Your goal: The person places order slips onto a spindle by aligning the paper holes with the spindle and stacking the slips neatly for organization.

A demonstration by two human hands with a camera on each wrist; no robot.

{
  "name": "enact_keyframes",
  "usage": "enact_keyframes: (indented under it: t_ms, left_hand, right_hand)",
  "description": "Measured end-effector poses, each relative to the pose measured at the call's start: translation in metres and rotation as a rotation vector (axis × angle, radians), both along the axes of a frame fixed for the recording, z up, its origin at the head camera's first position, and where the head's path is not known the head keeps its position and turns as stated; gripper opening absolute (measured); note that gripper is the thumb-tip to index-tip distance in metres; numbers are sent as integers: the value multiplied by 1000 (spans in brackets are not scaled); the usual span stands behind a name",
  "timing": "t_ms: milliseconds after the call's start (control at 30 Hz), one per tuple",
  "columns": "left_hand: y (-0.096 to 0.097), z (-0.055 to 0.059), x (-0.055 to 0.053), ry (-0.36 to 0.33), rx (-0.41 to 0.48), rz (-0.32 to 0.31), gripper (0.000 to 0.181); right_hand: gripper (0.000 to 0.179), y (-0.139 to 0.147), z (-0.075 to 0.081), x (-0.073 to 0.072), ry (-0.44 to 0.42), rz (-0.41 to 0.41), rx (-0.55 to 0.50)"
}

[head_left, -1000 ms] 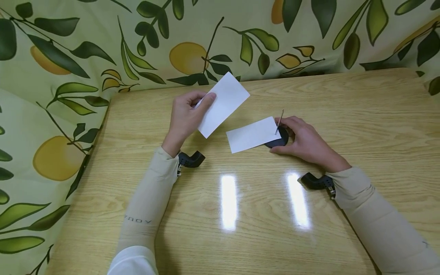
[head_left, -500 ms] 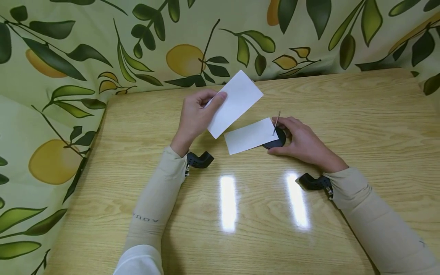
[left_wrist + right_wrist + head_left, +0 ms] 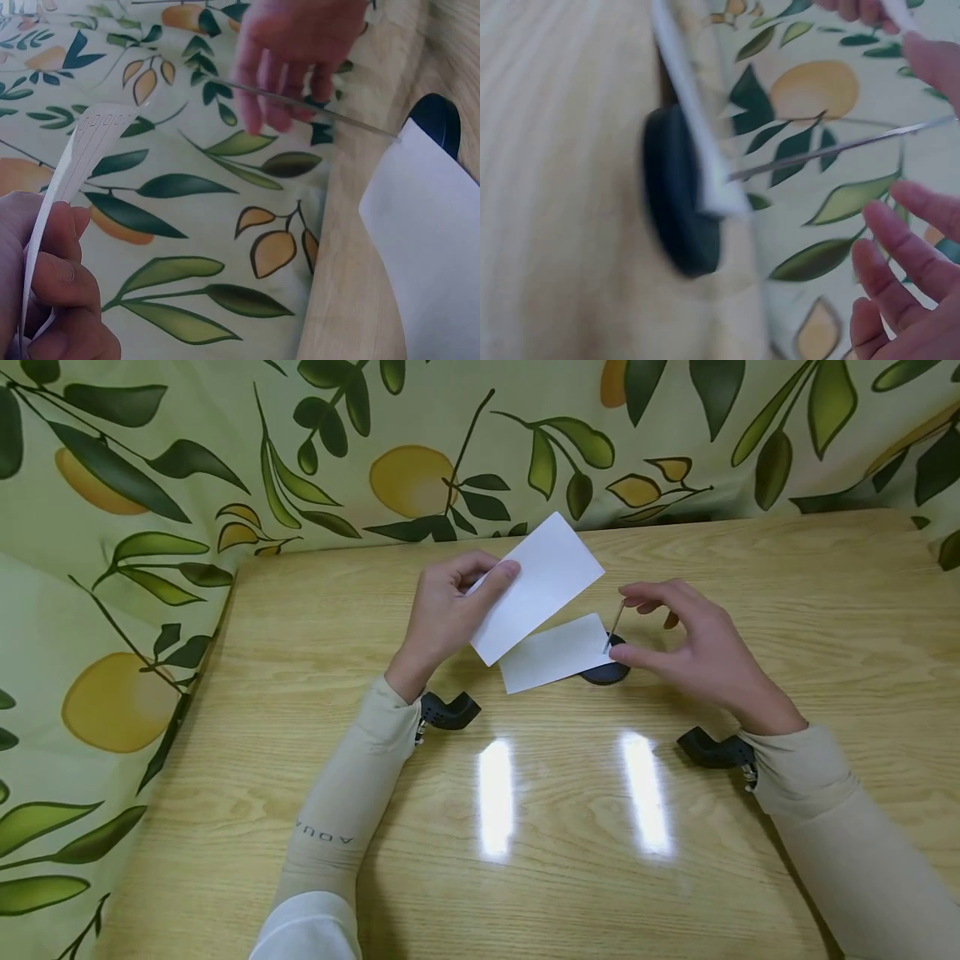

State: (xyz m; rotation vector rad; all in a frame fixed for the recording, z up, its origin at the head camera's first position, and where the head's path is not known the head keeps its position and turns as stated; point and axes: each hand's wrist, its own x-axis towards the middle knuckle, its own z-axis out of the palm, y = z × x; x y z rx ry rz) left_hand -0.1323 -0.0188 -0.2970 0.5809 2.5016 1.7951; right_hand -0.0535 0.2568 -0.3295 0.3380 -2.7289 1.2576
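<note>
My left hand pinches a white paper slip between thumb and fingers, raised over the table; the left wrist view shows faint printed lines on this slip. Below and to its right stands a bill spike, with a round black base and a thin metal rod. A second white slip is pierced by the rod and lies low, at the base. Beside the rod my right hand has its fingers spread and relaxed, holding nothing; the right wrist view shows its fingers apart from the rod.
A wood-grain table bears everything, with two bright light reflections near its front. Cloth printed with leaves and fruit hangs behind the table and along its left side. Black wrist cameras sit on both sleeves.
My left hand has carried its slip rightward, so it now partly overlaps the pierced slip. My right hand has left the spike's base and lifted up and to the right, beside the rod.
</note>
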Motion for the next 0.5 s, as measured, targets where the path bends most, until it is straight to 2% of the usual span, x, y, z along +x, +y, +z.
enact_keyframes:
  t_ms: [133,267,367,500]
  left_hand:
    - [3,1,2,-2,7,-28,23]
    - [4,3,4,10,8,-56,22]
    - [5,5,6,30,3,-76,22]
    - [5,8,9,37,-5,-98,22]
  right_hand:
    - [35,-5,16,2,168,-5,-73]
    - [20,-11,31,1,275,-29,-141]
    - [16,-16,39,-1,295,-55,-131]
    - [12,-21,46,-3,280,-70,-96]
